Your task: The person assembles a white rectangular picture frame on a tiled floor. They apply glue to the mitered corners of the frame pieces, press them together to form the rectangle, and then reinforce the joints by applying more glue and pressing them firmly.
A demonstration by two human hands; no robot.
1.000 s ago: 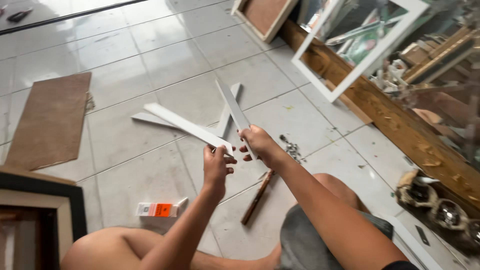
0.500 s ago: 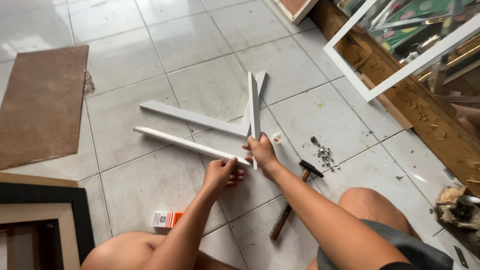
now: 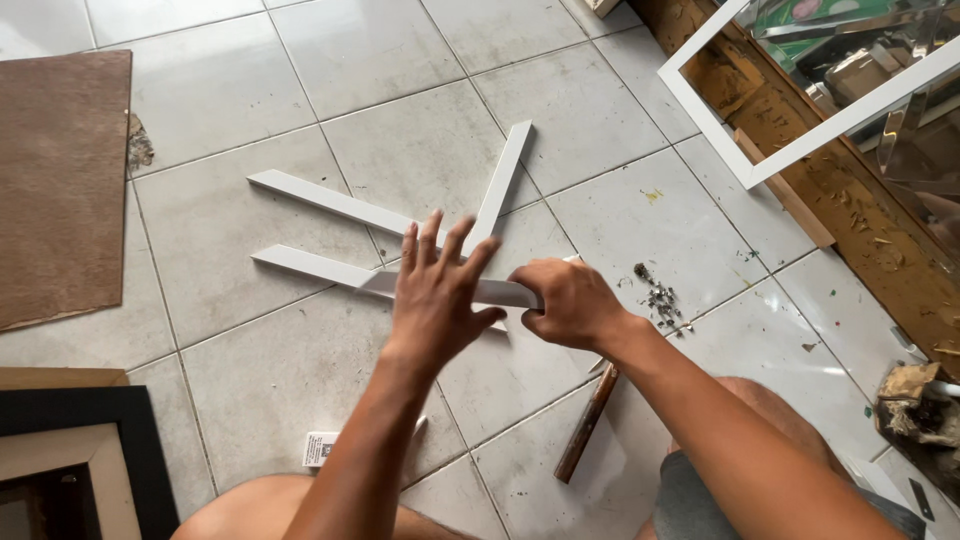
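Observation:
My right hand (image 3: 566, 304) grips one end of a white frame strip (image 3: 500, 293) held level above the tiled floor. My left hand (image 3: 435, 290) is spread flat with fingers apart, its palm over the same strip near the middle. Under the hands lie more white strips: a long one (image 3: 335, 201) to the left, another (image 3: 305, 265) nearer me, and one angled away (image 3: 503, 180). A wooden-handled hammer (image 3: 586, 425) lies on the floor beneath my right forearm.
A pile of small nails (image 3: 660, 299) sits right of my hands. A brown board (image 3: 60, 185) lies at the left, dark and tan picture frames (image 3: 70, 450) at bottom left, a white frame (image 3: 800, 140) leans on wooden beams at upper right. A small glue box (image 3: 322, 448) lies near my knee.
The right hand has lifted a strip and turned it level across my front. The left hand has opened and spread over it. The view has dropped closer to the floor.

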